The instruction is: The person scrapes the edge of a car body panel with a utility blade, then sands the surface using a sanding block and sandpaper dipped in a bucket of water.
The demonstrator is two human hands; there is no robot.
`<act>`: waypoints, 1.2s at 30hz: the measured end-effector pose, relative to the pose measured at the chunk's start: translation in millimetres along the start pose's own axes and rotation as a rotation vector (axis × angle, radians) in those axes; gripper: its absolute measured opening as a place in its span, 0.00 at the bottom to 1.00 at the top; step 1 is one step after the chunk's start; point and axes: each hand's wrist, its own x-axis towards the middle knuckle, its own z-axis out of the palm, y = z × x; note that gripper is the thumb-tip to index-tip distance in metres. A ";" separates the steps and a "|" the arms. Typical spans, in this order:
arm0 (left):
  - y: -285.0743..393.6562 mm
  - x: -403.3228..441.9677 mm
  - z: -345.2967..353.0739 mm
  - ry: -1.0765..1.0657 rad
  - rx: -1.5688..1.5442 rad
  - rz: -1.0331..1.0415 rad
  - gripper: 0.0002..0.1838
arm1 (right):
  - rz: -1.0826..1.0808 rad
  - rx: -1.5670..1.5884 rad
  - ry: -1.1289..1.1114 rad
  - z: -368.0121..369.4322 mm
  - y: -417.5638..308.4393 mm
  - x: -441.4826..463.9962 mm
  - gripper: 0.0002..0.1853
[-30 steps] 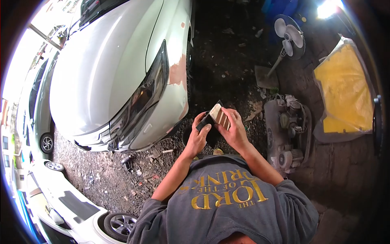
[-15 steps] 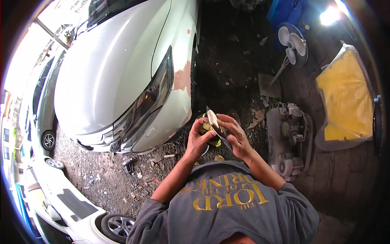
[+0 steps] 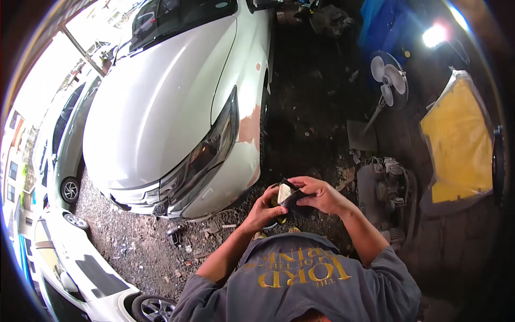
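Both hands are in front of my waist, on a small light block (image 3: 285,192) partly wrapped in a dark sheet (image 3: 296,203). My left hand (image 3: 264,208) has its fingers closed round the block's left side. From the right, my right hand (image 3: 317,194) pinches the dark sheet against the block, thumb below and fingers on top. The block's underside is covered by the sheet. Ahead and to the left stands a white car (image 3: 161,102) with a reddish-brown patch (image 3: 249,126) on its fender beside the headlight.
A standing fan (image 3: 388,80), a dusty compressor (image 3: 381,193) and a plastic-covered yellow panel (image 3: 456,137) are on the right. A bright lamp (image 3: 435,35) shines at the upper right. Another white car (image 3: 88,268) is at the lower left. Rubble (image 3: 145,247) covers the ground.
The dark sheet has been folded round the block, whose striped face no longer shows. My hands sit lower in view, and the camera view has tilted up toward the car.
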 end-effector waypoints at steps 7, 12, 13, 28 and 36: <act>3.3 5.7 16.6 0.147 0.228 0.074 0.37 | 0.028 -0.042 0.338 28.5 24.6 0.7 0.25; -5.3 11.1 25.2 0.290 0.058 -0.042 0.33 | -0.050 -0.246 0.339 28.7 43.4 3.5 0.19; -14.9 15.3 21.8 0.326 0.030 -0.041 0.33 | 0.106 -0.086 0.241 22.1 41.8 3.2 0.19; -285.0 22.0 -76.2 0.552 -0.225 -0.489 0.34 | 0.529 -0.028 0.311 20.4 182.1 -58.5 0.25; -291.7 20.5 -65.7 0.716 0.605 -0.765 0.30 | 0.756 0.043 0.363 -5.7 181.9 -89.4 0.22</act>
